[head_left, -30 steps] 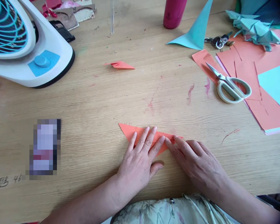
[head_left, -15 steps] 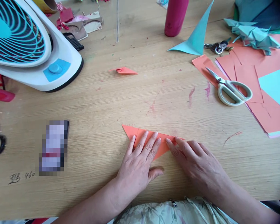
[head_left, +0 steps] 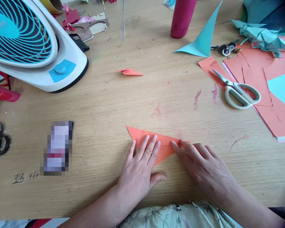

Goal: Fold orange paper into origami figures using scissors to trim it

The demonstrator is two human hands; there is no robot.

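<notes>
A folded sheet of orange paper (head_left: 165, 140) lies on the wooden table near its front edge, long and roughly triangular, with a crease line along it. My left hand (head_left: 142, 166) rests flat on the paper's left and middle part, fingers spread and thumb out to the side. At the paper's right tip, my right hand (head_left: 201, 161) pinches the corner between thumb and index finger; the other fingers are curled. That tip is partly hidden by the fingers. Farther back sits a small folded orange paper piece (head_left: 130, 72).
White-handled scissors (head_left: 239, 91) lie over orange sheets (head_left: 280, 110) at the right. Behind stand a folded blue paper (head_left: 204, 44), keys (head_left: 225, 50), a magenta bottle (head_left: 182, 19) and a blue paper figure (head_left: 263, 38). A fan (head_left: 68, 71), phone (head_left: 58, 147) and black-handled scissors (head_left: 0, 142) are at left.
My left hand has slid slightly left and down along the paper, baring more of its middle. My right hand keeps its pinch on the right tip. The whole view has shifted slightly.
</notes>
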